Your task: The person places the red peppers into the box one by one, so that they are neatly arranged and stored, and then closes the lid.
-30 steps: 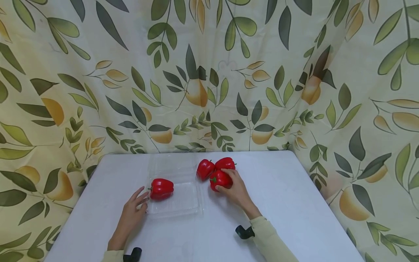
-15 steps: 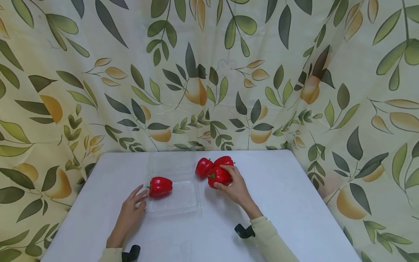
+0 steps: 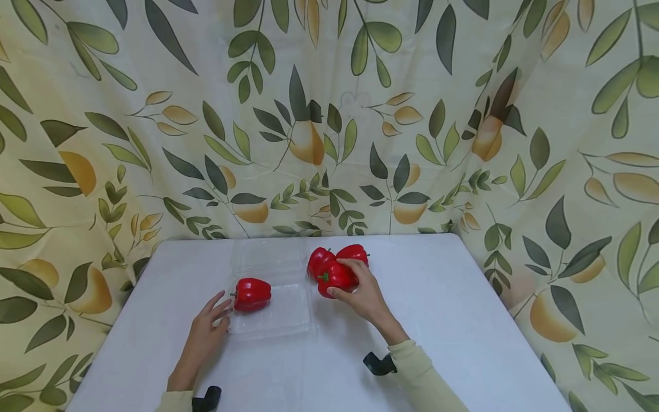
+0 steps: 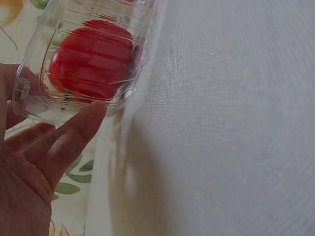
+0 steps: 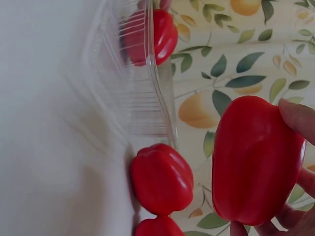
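Note:
My right hand (image 3: 369,296) grips a red bell pepper (image 3: 338,279) between thumb and fingers. In the right wrist view this bell pepper (image 5: 258,162) is held up off the table. Beside my left hand (image 3: 204,331) lies a clear plastic clamshell container (image 3: 290,316), lid folded back. The left fingers, fairly straight, touch its left wall; the left wrist view has a fingertip (image 4: 98,110) against the ribbed plastic. One red bell pepper (image 3: 252,295) lies inside, stem towards the left hand. Two more bell peppers, one at the left (image 3: 320,261) and one behind (image 3: 353,252), sit right of the container.
The white table (image 3: 432,309) carries everything, its far edge close to a leaf-and-fruit patterned curtain (image 3: 329,114). The container's transparent lid (image 3: 270,254) lies flat towards the back. A dark device (image 3: 379,364) is strapped at the right wrist, another (image 3: 207,399) at the left.
My right hand has carried its bell pepper a little left, towards the container and across the front of the other two. The left hand stays at the container's wall.

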A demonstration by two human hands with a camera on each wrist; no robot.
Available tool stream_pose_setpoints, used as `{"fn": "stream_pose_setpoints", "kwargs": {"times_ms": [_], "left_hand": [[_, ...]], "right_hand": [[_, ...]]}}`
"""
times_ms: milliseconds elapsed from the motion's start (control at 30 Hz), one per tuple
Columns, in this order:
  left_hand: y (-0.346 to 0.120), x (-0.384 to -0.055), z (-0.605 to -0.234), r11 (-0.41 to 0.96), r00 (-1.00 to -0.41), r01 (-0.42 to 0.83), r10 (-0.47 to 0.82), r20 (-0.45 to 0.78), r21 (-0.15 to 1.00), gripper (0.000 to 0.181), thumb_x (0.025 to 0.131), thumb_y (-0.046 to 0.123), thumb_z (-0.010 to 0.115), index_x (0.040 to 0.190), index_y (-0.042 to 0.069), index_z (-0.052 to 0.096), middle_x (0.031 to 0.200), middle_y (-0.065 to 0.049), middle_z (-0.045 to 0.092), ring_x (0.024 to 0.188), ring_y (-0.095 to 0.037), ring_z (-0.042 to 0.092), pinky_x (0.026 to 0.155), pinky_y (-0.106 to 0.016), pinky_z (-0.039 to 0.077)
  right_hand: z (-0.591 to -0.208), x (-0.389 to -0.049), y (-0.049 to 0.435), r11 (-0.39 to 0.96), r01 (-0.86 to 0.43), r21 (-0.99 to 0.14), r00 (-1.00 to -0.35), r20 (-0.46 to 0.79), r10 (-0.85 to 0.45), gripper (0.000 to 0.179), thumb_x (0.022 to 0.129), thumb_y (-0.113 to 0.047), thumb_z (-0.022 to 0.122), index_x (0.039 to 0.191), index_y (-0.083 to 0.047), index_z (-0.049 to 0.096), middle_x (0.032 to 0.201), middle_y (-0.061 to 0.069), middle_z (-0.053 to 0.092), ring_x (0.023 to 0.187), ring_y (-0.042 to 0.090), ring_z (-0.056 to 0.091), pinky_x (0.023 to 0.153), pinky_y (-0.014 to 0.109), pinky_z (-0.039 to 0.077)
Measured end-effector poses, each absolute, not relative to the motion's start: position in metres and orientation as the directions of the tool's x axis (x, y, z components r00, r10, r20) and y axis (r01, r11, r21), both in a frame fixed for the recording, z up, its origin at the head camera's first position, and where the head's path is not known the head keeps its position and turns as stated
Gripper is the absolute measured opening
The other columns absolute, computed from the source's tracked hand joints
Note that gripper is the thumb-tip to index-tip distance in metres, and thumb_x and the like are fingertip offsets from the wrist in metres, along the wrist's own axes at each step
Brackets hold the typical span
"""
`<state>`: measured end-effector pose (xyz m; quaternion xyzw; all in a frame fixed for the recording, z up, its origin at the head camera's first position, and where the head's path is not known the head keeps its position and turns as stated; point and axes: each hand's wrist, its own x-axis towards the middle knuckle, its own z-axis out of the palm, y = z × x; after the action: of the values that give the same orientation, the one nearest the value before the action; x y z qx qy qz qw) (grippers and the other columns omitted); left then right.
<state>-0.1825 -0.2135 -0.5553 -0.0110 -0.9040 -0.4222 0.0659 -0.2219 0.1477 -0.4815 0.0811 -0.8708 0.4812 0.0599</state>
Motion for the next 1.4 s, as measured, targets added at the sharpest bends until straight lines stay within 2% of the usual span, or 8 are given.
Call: {"fn": "stream_pose_setpoints", "kwargs": {"times_ms": [1000, 1400], "left_hand": [[-0.215, -0.183, -0.558, 0.644, -0.986, 0.111, -0.025, 0.166, 0.757, 0.039, 0.093, 0.005, 0.057, 0.132, -0.001, 0.060, 0.153, -0.017, 0.042, 0.115, -0.036, 0.066, 0.087, -0.040, 0.058], [-0.213, -0.182, -0.556, 0.654, -0.988, 0.090, -0.035, 0.149, 0.751, 0.040, 0.093, 0.006, 0.057, 0.133, 0.000, 0.059, 0.153, -0.016, 0.042, 0.117, -0.036, 0.065, 0.089, -0.041, 0.057]], "right_hand": [[-0.475, -0.206, 0.115, 0.462, -0.288, -0.839, -0.956, 0.225, -0.188, 0.073, 0.068, -0.024, 0.088, 0.133, -0.026, 0.054, 0.137, 0.001, 0.052, 0.130, 0.026, 0.048, 0.088, 0.047, 0.059], [-0.476, -0.205, 0.103, 0.468, -0.326, -0.821, -0.942, 0.237, -0.239, 0.075, 0.070, -0.025, 0.087, 0.136, -0.020, 0.053, 0.136, 0.000, 0.053, 0.129, 0.024, 0.048, 0.088, 0.046, 0.060]]}}
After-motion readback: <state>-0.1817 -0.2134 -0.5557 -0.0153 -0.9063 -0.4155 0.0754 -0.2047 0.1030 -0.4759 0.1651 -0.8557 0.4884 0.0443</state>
